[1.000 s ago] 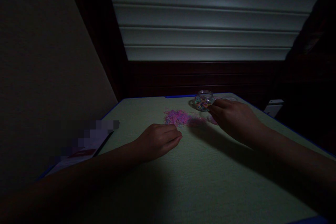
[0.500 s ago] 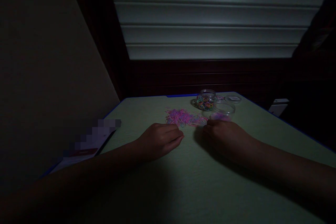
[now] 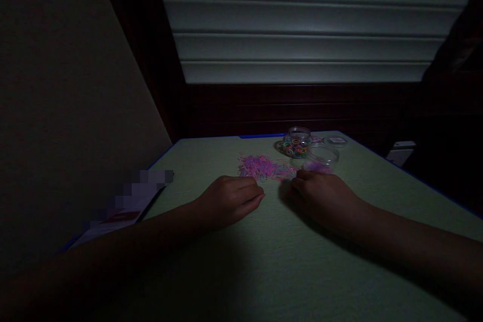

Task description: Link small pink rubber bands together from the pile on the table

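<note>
A loose pile of small pink, purple and pale rubber bands (image 3: pixel 260 166) lies on the light green table (image 3: pixel 241 261). Just in front of it is my left hand (image 3: pixel 232 200), its fingers pressed together; anything between them is too small or dark to see. My right hand (image 3: pixel 320 193) is closed at the right end of the pile, fingertips pointing down by the outermost bands, and what it pinches is hidden. Behind that hand stands a clear round container (image 3: pixel 330 153) with pink and purple bands inside, partly covered by the hand.
An open clear jar (image 3: pixel 296 143) of colourful hair ties stands farther back. Beside it lies a clear round lid (image 3: pixel 335 141) with a white label. Papers (image 3: pixel 128 206), partly blurred out, lie along the left edge. A slatted panel (image 3: pixel 302 25) rises behind the table.
My right hand has shifted very slightly, with its fingers staying closed by the bands. My left hand and the containers look the same; the view has tilted a little.
</note>
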{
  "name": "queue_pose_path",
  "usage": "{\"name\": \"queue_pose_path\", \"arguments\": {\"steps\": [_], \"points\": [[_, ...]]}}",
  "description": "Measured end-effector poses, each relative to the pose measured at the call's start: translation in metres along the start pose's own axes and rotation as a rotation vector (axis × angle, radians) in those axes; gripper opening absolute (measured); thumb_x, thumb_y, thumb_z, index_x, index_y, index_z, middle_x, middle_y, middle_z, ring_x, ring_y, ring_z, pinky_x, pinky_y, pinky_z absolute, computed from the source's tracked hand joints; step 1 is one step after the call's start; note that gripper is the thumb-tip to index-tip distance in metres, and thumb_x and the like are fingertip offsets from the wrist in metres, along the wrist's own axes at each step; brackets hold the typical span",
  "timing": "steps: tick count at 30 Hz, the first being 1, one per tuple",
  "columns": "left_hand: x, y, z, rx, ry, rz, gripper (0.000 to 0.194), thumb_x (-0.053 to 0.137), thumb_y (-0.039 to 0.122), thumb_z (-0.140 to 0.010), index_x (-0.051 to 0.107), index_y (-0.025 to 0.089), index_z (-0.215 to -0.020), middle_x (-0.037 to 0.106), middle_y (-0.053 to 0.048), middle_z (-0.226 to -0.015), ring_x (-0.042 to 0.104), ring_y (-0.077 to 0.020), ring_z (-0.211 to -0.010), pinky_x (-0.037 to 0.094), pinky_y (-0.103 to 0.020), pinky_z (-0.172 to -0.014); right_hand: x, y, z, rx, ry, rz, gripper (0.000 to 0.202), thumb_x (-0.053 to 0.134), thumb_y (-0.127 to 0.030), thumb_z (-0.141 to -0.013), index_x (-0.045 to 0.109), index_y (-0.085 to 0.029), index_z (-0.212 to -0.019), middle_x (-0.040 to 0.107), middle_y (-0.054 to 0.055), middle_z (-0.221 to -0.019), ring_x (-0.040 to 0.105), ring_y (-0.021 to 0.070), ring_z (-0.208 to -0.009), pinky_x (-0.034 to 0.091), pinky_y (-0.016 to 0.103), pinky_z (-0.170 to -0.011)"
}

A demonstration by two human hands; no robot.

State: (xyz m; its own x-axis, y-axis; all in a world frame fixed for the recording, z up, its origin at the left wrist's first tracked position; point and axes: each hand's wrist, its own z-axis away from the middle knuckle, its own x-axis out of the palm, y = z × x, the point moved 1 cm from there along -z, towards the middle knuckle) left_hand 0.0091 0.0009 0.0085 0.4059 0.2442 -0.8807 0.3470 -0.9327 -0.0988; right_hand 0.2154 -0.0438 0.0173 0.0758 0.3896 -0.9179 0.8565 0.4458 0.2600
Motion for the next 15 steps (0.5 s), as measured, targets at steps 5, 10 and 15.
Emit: {"name": "queue_pose_path", "arguments": {"steps": [5, 10, 15], "points": [[0.0006, -0.0003, 0.0003, 0.008, -0.003, -0.006, 0.019, 0.040, 0.021, -0.084, 0.057, 0.015, -0.088, 0.058, -0.003, -0.075, 0.053, -0.0097, -0.067, 0.040, -0.020, -0.059, 0.0020, 0.0040, 0.0013, 0.038, -0.038, -0.012, 0.030, 0.036, -0.026, -0.085, 0.061, -0.016, -0.074, 0.059, 0.007, -0.074, 0.053, 0.0138, -0.057, 0.029, 0.025, -0.049], [0.0003, -0.0003, 0.0005, 0.008, 0.001, -0.005, 0.018, 0.041, 0.020, -0.084, 0.057, 0.014, -0.089, 0.058, -0.003, -0.075, 0.053, -0.0099, -0.067, 0.039, -0.021, -0.059, 0.0011, 0.0068, 0.0020, 0.055, -0.070, -0.032, 0.027, 0.037, -0.025, -0.085, 0.061, -0.018, -0.075, 0.060, 0.005, -0.075, 0.055, 0.0149, -0.057, 0.029, 0.025, -0.047], [0.0012, -0.0013, 0.0009, 0.009, -0.012, -0.010, 0.018, 0.041, 0.021, -0.084, 0.057, 0.014, -0.088, 0.057, -0.003, -0.074, 0.052, -0.0101, -0.066, 0.039, -0.021, -0.058, -0.0012, 0.0076, 0.0024, 0.092, -0.118, -0.041, 0.019, 0.042, -0.016, -0.079, 0.061, -0.017, -0.077, 0.061, 0.005, -0.078, 0.056, 0.0148, -0.060, 0.030, 0.024, -0.049]]}}
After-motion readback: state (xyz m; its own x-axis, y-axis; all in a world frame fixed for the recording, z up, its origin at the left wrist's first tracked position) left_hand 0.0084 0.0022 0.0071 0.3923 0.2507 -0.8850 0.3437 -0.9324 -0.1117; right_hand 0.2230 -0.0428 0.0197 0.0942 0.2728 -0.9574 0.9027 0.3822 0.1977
